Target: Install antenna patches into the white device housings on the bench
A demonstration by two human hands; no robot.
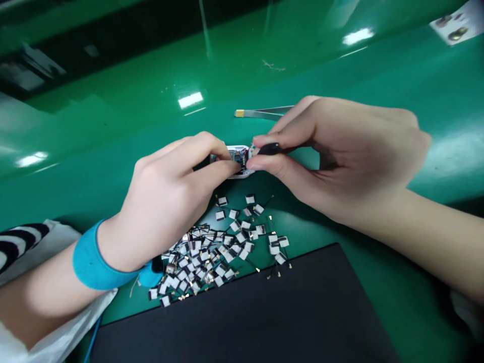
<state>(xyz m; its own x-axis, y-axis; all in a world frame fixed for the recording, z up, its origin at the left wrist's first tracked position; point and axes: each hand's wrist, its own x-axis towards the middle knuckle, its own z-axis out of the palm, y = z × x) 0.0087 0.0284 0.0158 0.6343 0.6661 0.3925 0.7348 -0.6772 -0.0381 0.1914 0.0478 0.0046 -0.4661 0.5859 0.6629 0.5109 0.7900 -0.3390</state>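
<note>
My left hand [170, 191], with a blue wrist strap [93, 259] on its wrist, is closed on a small white-cased device [246, 175]. A circuit board [237, 157] shows inside the casing, partly covered by the fingertips. At the device's right end my right hand [351, 146] pinches a small black piece [269, 148] between thumb and forefinger. The fingertips there touch or nearly touch the casing; I cannot tell which. Just below the hands lies a loose pile of small black-and-white parts with thin leads [196, 259].
Behind the right hand lie metal tweezers [257, 114] with a yellow end. A black flat panel [242, 317] covers the near part of the shiny green table surface [143, 116]. At the far right corner is a white sheet [469, 25] with small round things on it.
</note>
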